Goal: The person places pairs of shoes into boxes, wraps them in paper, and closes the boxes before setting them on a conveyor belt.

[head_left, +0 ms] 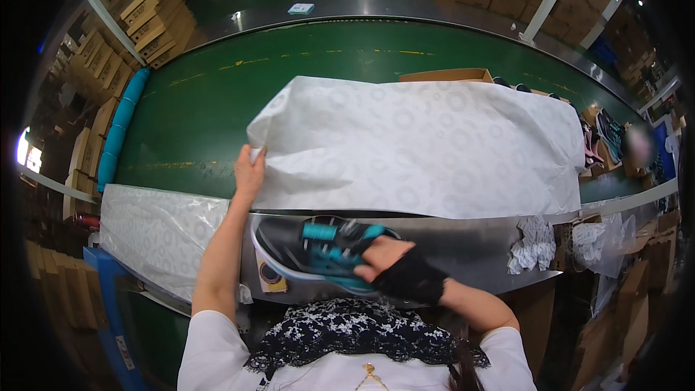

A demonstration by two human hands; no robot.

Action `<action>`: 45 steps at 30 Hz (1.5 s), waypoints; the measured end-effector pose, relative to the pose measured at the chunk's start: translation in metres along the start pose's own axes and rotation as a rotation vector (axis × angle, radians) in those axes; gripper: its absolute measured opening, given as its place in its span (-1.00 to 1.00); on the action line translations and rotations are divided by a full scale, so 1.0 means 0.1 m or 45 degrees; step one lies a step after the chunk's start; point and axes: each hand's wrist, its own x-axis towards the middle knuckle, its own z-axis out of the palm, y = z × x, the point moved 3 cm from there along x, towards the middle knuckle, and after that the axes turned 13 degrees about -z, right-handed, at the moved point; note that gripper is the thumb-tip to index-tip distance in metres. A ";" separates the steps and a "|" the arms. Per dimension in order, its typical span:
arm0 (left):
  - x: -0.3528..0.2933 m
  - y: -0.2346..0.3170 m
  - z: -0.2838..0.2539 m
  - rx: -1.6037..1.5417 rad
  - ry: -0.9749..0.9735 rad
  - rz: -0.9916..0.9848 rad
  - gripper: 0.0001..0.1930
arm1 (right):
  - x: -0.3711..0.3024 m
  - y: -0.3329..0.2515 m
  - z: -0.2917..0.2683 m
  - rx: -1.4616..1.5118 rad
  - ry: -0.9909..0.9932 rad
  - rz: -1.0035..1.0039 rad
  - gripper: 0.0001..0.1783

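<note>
Left hand (250, 172) holding left edge of paper (427, 145), right hand (397, 263) gripping shoe (293, 246) nearside of paper, toe pointing left, long axis running roughly along paper, markings blurring

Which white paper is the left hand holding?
The large paper spread across the green belt: the left hand pinches its left edge. The other paper, at lower left, is not held.

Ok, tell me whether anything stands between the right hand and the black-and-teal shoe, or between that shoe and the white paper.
Nothing visible does. The right hand is on the shoe, and no object shows between it and the paper. The left hand grips the paper's left edge, off to one side.
</note>
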 end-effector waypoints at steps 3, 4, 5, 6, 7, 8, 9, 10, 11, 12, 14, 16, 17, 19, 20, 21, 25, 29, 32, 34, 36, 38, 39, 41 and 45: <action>0.18 -0.11 -0.24 -0.029 0.045 0.184 -0.74 | 0.06 0.22 -0.55 0.630 0.455 0.378 -0.74; 0.21 0.01 -0.30 0.049 0.056 0.175 -0.74 | 0.13 0.30 -0.58 1.203 0.821 0.494 -0.76; 0.24 0.09 -0.38 0.134 0.075 0.163 -0.74 | 0.21 0.43 -0.69 1.055 0.860 0.517 -0.78; 0.30 0.11 -0.44 0.151 0.074 0.176 -0.74 | 0.25 0.69 -0.65 0.964 0.891 0.580 -0.79; 0.36 0.21 -0.45 0.171 0.026 0.202 -0.74 | 0.28 1.16 -0.44 0.870 1.039 0.577 -0.77; 0.41 0.26 -0.51 0.202 -0.013 0.215 -0.74 | 0.39 1.36 -0.30 0.631 0.984 0.661 -0.77; 0.46 0.34 -0.57 0.228 -0.055 0.229 -0.74 | 0.50 1.49 -0.17 0.387 0.927 0.740 -0.76; 0.47 0.49 -0.58 0.266 -0.212 0.115 -0.79 | 0.61 1.66 -0.01 0.180 0.947 0.649 -0.76; 0.41 0.66 -0.51 -0.060 -0.419 -0.004 -0.80 | 0.71 1.82 0.17 -0.029 0.964 0.558 -0.75; 0.33 0.88 -0.40 -0.390 -0.621 -0.124 -0.81 | 0.83 1.98 0.37 0.061 0.950 0.567 -0.72; 0.14 1.25 -0.22 -0.738 -0.939 -0.343 -0.77 | 1.11 2.02 0.62 0.306 0.744 0.699 -0.68; -0.07 1.42 0.07 -0.724 -1.148 -0.399 -0.71 | 1.26 1.88 0.71 0.162 0.236 0.599 -0.46; -0.16 1.40 0.24 -0.691 -1.223 -0.358 -0.69 | 1.29 1.75 0.70 0.265 -0.278 0.437 -0.29; -0.31 1.47 0.60 -1.042 -1.381 -0.365 -0.63 | 0.99 2.05 0.88 0.942 0.593 0.440 -0.31; -0.29 1.30 0.68 -0.744 -1.231 -0.219 -0.60 | 0.92 1.95 0.81 1.034 0.856 0.380 -0.33; -0.26 1.11 0.76 -0.448 -1.076 -0.078 -0.57 | 0.76 1.88 0.63 0.426 0.621 0.408 -0.38; -0.60 0.93 1.05 0.580 -0.452 0.819 -0.45 | 0.16 1.51 -0.03 -0.825 -0.107 0.543 -0.41; -0.56 0.57 1.36 1.233 -0.811 0.747 -0.39 | -0.26 1.06 -0.13 -0.534 0.221 0.095 -0.63; -0.59 0.60 1.32 0.902 -0.532 0.665 -0.41 | -0.54 0.71 -0.29 -0.619 0.805 0.020 -0.77; -0.62 0.68 1.20 0.496 -0.521 0.556 -0.44 | -0.91 0.91 -0.10 -0.278 0.816 0.320 -0.69; -0.72 0.77 0.92 -0.015 -0.759 0.360 -0.47 | -1.17 1.15 0.27 0.273 0.691 0.674 -0.56; -1.00 0.84 0.63 0.014 -1.011 0.378 -0.46 | -1.31 1.37 0.69 0.923 0.613 0.881 -0.41; -1.18 0.79 0.47 0.088 -1.085 0.397 -0.38 | -1.22 1.36 0.75 0.948 0.556 0.811 -0.35; -1.52 0.68 0.24 0.045 -0.911 0.655 -0.28 | -0.94 1.31 0.89 1.002 0.434 0.679 -0.24; -1.53 0.27 0.11 0.118 -0.890 0.237 -0.25 | -0.43 1.08 0.79 1.363 0.421 0.499 -0.29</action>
